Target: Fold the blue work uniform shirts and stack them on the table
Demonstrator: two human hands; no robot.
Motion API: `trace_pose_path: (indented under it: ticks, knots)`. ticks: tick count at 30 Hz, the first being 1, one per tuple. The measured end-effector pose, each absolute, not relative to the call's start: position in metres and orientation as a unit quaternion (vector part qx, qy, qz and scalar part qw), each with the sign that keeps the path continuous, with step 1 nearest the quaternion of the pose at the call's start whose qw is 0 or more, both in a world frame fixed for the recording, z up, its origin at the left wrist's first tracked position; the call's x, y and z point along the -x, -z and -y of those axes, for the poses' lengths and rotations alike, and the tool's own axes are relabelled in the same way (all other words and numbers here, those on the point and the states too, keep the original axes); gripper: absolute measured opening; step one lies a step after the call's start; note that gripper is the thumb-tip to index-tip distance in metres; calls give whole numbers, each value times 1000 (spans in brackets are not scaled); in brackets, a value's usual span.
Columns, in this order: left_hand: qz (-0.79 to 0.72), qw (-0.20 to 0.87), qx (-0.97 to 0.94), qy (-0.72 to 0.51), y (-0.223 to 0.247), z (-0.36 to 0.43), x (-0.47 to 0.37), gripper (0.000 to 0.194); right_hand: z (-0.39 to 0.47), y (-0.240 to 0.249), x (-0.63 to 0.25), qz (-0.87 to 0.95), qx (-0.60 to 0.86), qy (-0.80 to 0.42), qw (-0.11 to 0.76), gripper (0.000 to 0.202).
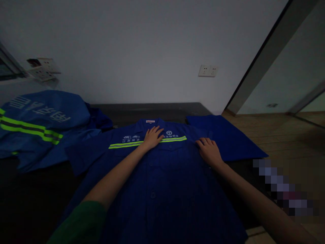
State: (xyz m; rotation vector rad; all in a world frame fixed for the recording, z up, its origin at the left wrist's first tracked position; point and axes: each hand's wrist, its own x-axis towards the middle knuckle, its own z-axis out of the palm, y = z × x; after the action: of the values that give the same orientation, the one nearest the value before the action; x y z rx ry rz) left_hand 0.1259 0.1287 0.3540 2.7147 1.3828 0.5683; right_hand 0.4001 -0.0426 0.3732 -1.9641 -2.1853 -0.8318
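Note:
A dark blue work shirt (pixel 162 183) lies spread front up, its collar toward the wall. A yellow-green reflective stripe (pixel 124 145) and white printing cross its chest. Below the collar, my left hand (pixel 153 137) lies flat on the chest with its fingers spread, covering part of the stripe. My right hand (pixel 210 151) rests at the shirt's right side, near the armpit and sleeve. Its fingers are slightly bent and stretched forward, with nothing visible gripped.
Crumpled blue garments (pixel 48 115) with reflective stripes lie at the left. To the right is a flat blue cloth (pixel 225 137). The dark table (pixel 142 110) meets a white wall with sockets (pixel 207 70). Wooden floor (pixel 256 132) shows at the right, beside a blurred-out patch.

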Motion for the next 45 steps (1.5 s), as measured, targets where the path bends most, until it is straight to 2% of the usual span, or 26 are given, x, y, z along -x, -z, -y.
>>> trace_pose_path:
  ticks: [7, 13, 23, 27, 31, 38, 42, 45]
  knots:
    - [-486, 9, -861, -150, -341, -125, -141, 52, 37, -380, -408, 711, 626, 321, 2, 32]
    - [-487, 3, -861, -145, -342, -125, -140, 54, 47, -395, -421, 743, 598, 299, -23, 31]
    - [-490, 10, -861, -135, -342, -124, -140, 54, 68, -389, -458, 783, 582, 214, 50, 35]
    - [-488, 9, -863, -133, -342, -125, -140, 54, 69, -386, -462, 756, 619, 184, 106, 30]
    - [-487, 12, -863, -134, -342, -125, -140, 55, 64, -387, -454, 727, 643, 169, 174, 35]
    - [-487, 8, -862, -141, -341, -123, -139, 54, 38, -371, -453, 741, 654, 120, 93, 36]
    - [-481, 27, -857, -181, -341, -124, -141, 50, 24, -378, -440, 726, 661, 118, 150, 35]
    - [-467, 50, -837, -280, -346, -120, -135, 41, 8, -386, -405, 748, 629, 92, 191, 34]
